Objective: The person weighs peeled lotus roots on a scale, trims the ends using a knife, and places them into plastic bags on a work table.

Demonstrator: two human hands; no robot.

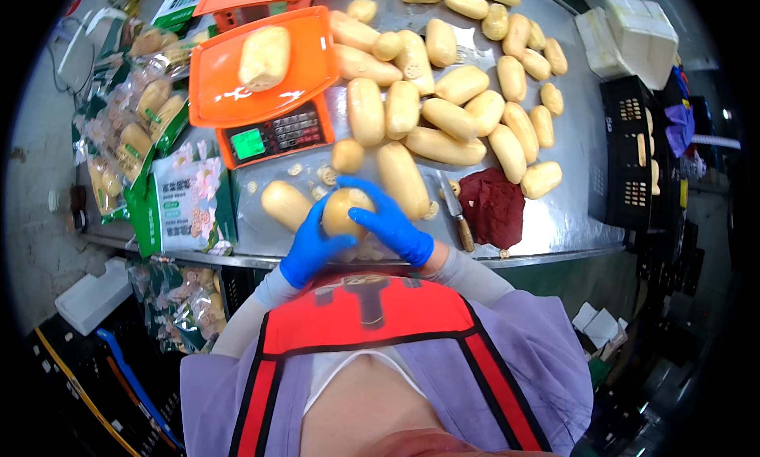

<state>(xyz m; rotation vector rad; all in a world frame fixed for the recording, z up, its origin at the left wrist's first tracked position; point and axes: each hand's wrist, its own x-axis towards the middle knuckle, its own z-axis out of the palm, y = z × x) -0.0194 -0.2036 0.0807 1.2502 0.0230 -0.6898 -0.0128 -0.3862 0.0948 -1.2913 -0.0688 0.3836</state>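
Head view: left hand (310, 249) and right hand (396, 226) angled inward, blue-gloved fingers (366, 218) clamped around one lotus root (339, 213).

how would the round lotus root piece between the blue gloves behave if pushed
The lotus root piece would probably roll, given its rounded sides. It may be slippery, as its skin looks smooth. It seems firm, undented between the left hand and right hand.

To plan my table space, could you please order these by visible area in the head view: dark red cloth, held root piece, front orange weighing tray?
1. Front orange weighing tray
2. Dark red cloth
3. Held root piece, partly covered
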